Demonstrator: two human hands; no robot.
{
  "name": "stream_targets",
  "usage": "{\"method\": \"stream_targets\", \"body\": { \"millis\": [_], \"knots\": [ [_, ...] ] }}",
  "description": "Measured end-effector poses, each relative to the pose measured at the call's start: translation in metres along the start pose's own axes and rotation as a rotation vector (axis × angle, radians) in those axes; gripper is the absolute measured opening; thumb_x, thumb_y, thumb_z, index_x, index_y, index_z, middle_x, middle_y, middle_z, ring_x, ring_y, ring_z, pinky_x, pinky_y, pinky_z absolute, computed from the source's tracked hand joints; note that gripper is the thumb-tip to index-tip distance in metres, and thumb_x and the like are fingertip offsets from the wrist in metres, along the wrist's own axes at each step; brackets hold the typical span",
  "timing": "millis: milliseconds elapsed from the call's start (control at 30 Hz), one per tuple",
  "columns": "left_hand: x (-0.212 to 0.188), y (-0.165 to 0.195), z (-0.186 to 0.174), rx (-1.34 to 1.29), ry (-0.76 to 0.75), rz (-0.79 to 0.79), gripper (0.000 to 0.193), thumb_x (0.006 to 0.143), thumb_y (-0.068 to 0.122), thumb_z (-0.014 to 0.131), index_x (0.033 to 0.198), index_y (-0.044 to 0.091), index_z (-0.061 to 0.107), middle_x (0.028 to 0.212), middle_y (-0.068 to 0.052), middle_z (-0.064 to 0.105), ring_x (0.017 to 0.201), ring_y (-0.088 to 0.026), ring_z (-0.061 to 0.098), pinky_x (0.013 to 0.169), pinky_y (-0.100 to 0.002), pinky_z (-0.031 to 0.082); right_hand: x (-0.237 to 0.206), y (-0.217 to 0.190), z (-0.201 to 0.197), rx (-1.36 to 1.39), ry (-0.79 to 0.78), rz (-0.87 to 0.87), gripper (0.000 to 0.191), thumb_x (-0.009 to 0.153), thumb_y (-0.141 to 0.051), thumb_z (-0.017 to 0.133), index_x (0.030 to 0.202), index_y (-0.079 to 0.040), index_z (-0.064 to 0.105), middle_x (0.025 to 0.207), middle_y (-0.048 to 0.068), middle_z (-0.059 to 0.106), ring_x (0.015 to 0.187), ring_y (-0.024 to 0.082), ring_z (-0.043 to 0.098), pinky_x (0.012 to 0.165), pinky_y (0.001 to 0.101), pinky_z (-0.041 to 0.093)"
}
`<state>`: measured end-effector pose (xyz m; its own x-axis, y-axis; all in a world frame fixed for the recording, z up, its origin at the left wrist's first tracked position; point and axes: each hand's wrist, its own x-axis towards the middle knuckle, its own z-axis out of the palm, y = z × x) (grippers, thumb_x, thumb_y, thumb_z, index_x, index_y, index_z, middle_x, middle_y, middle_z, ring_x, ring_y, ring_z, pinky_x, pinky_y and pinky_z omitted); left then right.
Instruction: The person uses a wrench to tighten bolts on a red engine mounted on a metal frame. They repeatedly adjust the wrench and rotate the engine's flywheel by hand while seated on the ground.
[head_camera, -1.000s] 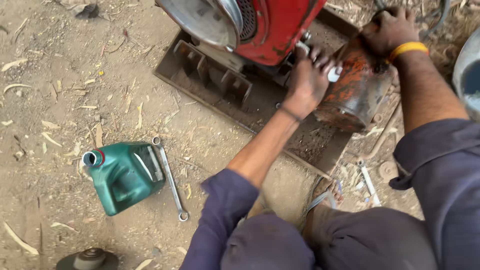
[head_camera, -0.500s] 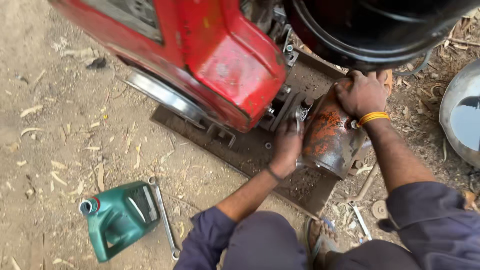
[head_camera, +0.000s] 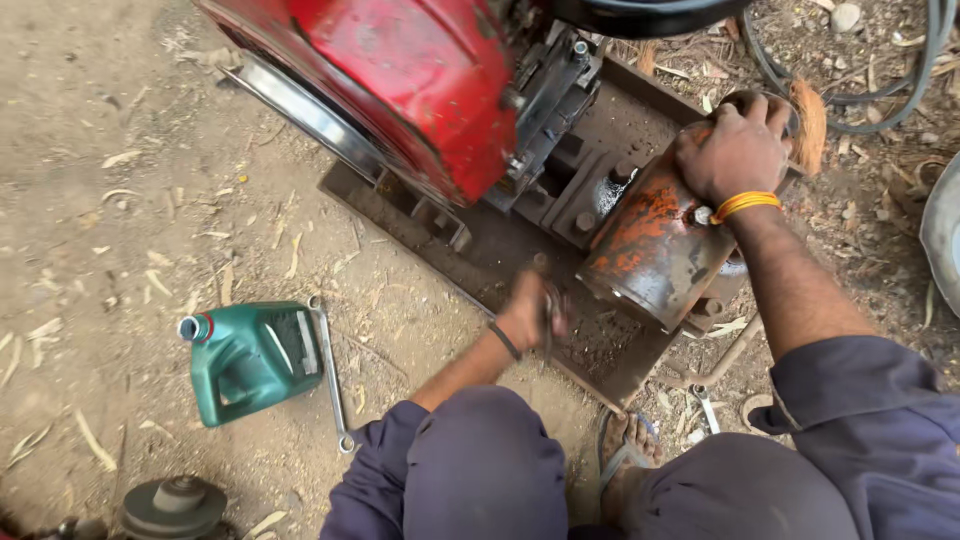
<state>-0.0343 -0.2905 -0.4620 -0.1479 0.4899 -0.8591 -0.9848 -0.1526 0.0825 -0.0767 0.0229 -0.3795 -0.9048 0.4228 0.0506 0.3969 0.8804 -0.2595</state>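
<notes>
My right hand (head_camera: 735, 150), with a yellow band at the wrist, grips the far top end of a rusty orange cylinder (head_camera: 650, 250). The cylinder lies tilted on a dark metal base plate (head_camera: 480, 260), beside a red engine (head_camera: 400, 90). My left hand (head_camera: 528, 312) is blurred and sits low over the plate's near edge, just left of the cylinder's near end. Its fingers are closed around a thin dark tool (head_camera: 548, 300) that I cannot make out clearly.
A green oil jug (head_camera: 250, 360) lies on the dirt at the left, with a long ring spanner (head_camera: 330, 375) beside it. A grey pulley (head_camera: 175, 505) sits at the bottom left. A small spanner (head_camera: 705, 405) lies by my sandalled foot (head_camera: 625, 455). Hoses (head_camera: 900, 60) and a metal basin (head_camera: 945, 230) are at the right.
My left hand has pulled back from the engine's bolts toward my knee, down to the plate's near edge. My right hand stays on the cylinder. The view has shifted.
</notes>
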Motion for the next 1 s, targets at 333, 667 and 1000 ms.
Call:
{"method": "stream_targets", "body": {
  "millis": [333,667,1000],
  "knots": [
    [-0.016,-0.006,-0.007,0.152,0.135,0.223,0.079,0.079,0.092,0.035,0.083,0.016,0.056,0.057,0.004,0.04,0.044,-0.012,0.031,0.041,-0.027,0.028,-0.003,0.003,-0.001,0.044,0.003,-0.006,0.067,0.092,-0.051,0.069,0.127,0.006,0.064,0.152,0.028,0.042,0.145,0.053,0.025,0.107,0.071,0.032],
    [-0.043,0.032,0.029,0.635,-0.011,0.874,0.05,0.112,0.047,0.044,0.096,0.006,0.067,0.084,0.001,0.062,0.079,-0.01,0.056,0.074,-0.023,0.047,-0.002,-0.007,-0.014,0.007,-0.073,0.031,0.064,0.092,-0.048,0.067,0.126,0.006,0.065,0.152,0.026,0.043,0.146,0.051,0.027,0.109,0.0702,0.033],
    [-0.055,0.077,0.08,0.235,-0.253,0.775,0.042,0.101,0.048,0.05,0.101,0.009,0.064,0.093,-0.004,0.068,0.076,-0.018,0.065,0.068,-0.035,0.056,0.0,-0.004,-0.007,0.001,-0.04,0.019,0.06,0.09,-0.049,0.071,0.122,0.003,0.069,0.152,0.022,0.046,0.142,0.05,0.03,0.104,0.0688,0.037]
  ]
}}
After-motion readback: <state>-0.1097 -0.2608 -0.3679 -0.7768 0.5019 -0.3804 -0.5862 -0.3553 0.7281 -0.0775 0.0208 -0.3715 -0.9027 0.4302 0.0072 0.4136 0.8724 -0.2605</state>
